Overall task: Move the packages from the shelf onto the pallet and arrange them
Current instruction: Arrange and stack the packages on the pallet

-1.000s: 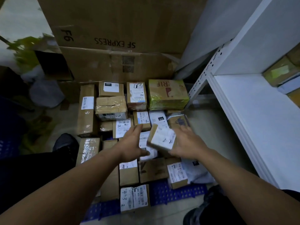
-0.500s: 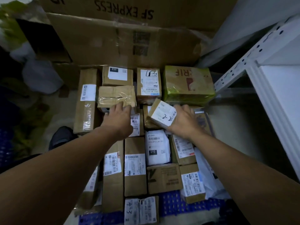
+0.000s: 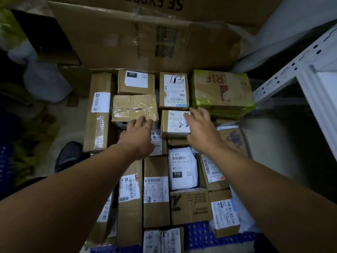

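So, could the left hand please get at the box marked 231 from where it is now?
Probably yes: the box marked 231 lies just beyond the taped box that the left hand touches, its top bare, with nothing stacked on it.

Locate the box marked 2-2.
Head view, middle of the pile: the 2-2 box sits just right of the taped box, near-left of the green-wrapped box, with the right hand touching its right edge.

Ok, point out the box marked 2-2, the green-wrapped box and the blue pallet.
box marked 2-2 (image 3: 176, 121), head view, on its white label.
green-wrapped box (image 3: 218, 90), head view, on its top face.
blue pallet (image 3: 197, 234), head view, on bare front grid.
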